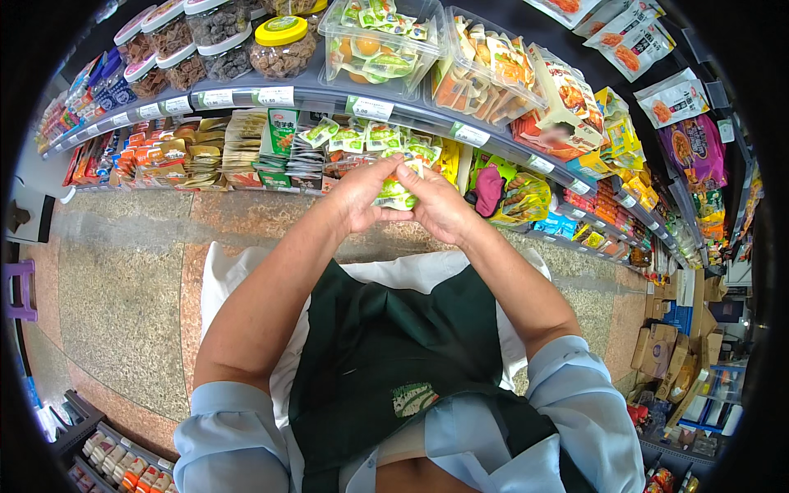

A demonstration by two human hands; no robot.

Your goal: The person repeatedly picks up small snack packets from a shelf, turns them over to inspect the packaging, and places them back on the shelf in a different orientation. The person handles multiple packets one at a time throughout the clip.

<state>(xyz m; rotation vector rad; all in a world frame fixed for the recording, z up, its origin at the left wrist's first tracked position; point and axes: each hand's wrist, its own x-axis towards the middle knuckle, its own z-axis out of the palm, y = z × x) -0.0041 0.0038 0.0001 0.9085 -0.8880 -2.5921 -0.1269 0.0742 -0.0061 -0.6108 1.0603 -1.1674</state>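
Observation:
My left hand (363,197) and my right hand (441,200) meet in front of the lower shelf, fingers and thumbs closed around small green-and-white snack packets (394,192). Behind them, similar green-and-white packets (346,139) lie loose on the lower shelf. Stacked silver packets (307,154) and an upright green snack box (282,132) stand to their left. Yellow packaging (451,161) and a pink cloth-like item (490,190) are on the right. Above, a clear plastic bin (382,61) holds more green-and-white packets and orange, round items.
Lidded plastic jars (282,52) line the upper shelf, whose front edge (308,101) carries price tags. A second clear bin (487,74) holds orange packets. Cardboard boxes (656,351) are piled at right. A purple stool (23,289) stands on the floor at far left.

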